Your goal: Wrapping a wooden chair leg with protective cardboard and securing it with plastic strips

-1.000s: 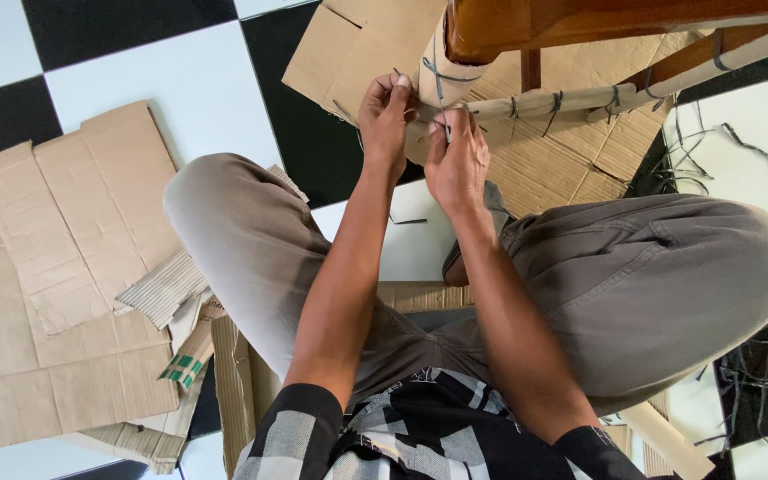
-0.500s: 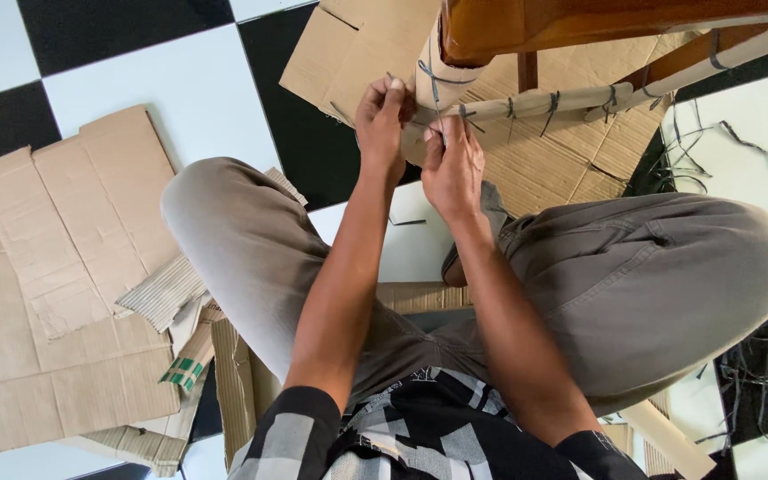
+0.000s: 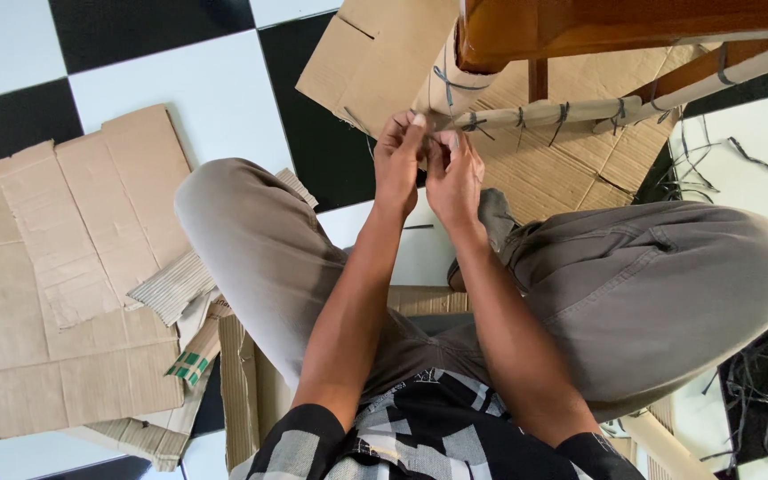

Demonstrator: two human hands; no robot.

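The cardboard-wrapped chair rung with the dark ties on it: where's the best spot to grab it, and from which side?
Probably the bare stretch of the wrapped rung between two dark ties, coming from below. It is a thin, round bar lying nearly level, so fingers can curl around it there. The wooden seat frame blocks the top, and both hands crowd its left end.

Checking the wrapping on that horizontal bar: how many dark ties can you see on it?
4 on the cardboard-wrapped rung: one beside the right hand near the left hand, then three spaced rightward. More may be hidden behind the hands.
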